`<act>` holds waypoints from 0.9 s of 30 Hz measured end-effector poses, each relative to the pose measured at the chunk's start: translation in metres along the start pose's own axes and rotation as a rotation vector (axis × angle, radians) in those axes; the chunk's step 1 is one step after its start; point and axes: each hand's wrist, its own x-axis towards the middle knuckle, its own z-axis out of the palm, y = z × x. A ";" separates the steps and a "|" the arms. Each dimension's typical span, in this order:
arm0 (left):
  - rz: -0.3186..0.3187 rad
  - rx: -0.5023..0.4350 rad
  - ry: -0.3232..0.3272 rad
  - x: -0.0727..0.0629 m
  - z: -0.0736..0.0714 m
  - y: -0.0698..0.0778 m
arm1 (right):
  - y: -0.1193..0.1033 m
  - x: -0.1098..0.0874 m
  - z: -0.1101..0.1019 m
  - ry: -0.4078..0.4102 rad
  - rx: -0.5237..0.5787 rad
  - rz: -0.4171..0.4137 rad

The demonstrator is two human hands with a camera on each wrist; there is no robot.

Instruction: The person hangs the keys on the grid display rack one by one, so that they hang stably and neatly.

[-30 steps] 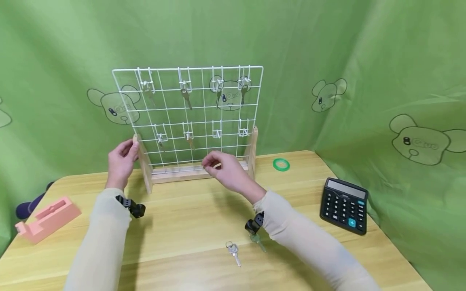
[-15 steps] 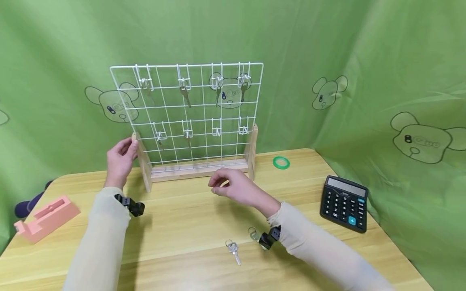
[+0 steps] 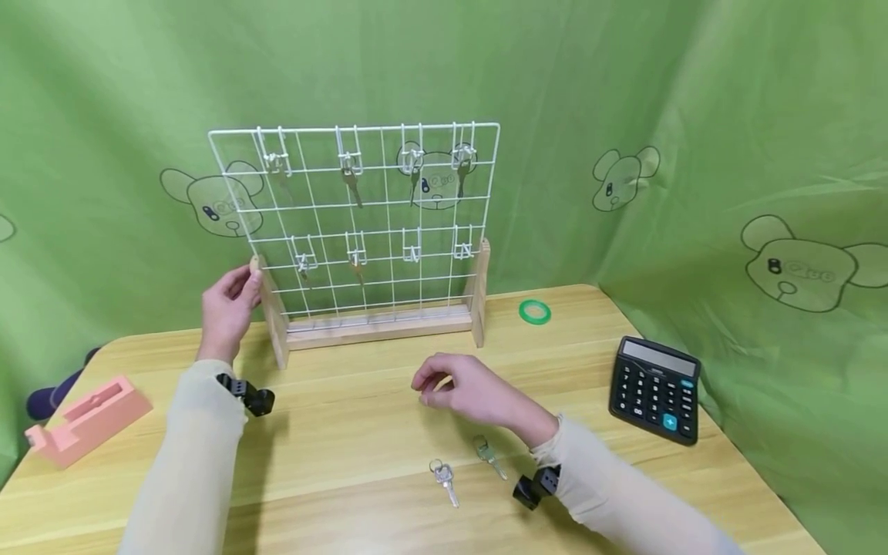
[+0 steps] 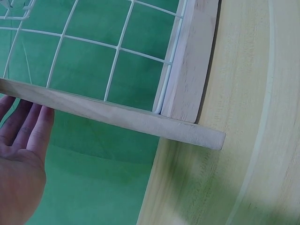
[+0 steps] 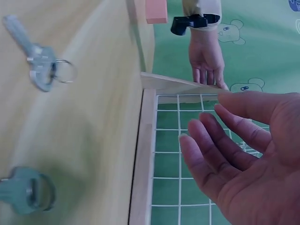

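A white wire grid rack (image 3: 435, 229) stands in a wooden base (image 3: 378, 331). Keys such as this one (image 3: 351, 185) hang from hooks along its upper row and on the left of its lower row; the two lower right hooks (image 3: 412, 253) hold none. My left hand (image 3: 227, 312) holds the top of the left wooden upright (image 3: 272, 316), its fingers (image 4: 40, 133) against the outer side. Over the table, in front of the rack, my right hand (image 3: 472, 387) hovers with loosely bent fingers and nothing in them. A silver key (image 3: 445, 479) and a greenish key (image 3: 491, 459) lie below it, each with a ring.
To the right lies a black calculator (image 3: 655, 391). A green tape roll (image 3: 535, 303) sits near the back edge, right of the rack. A pink tape dispenser (image 3: 97, 420) stands at the left edge of the table (image 3: 333, 439). Green cloth (image 3: 555, 92) hangs behind.
My right hand has drawn back from the rack's base, down and to the right, uncovering the greenish key. My left hand stays on the upright.
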 end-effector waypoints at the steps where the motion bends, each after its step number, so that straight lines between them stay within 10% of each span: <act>1: 0.001 0.007 -0.002 0.000 0.000 0.000 | 0.002 -0.003 0.001 -0.010 -0.002 0.007; 27: 0.005 0.016 0.001 0.001 -0.001 -0.001 | 0.032 -0.040 0.034 -0.149 -0.215 0.029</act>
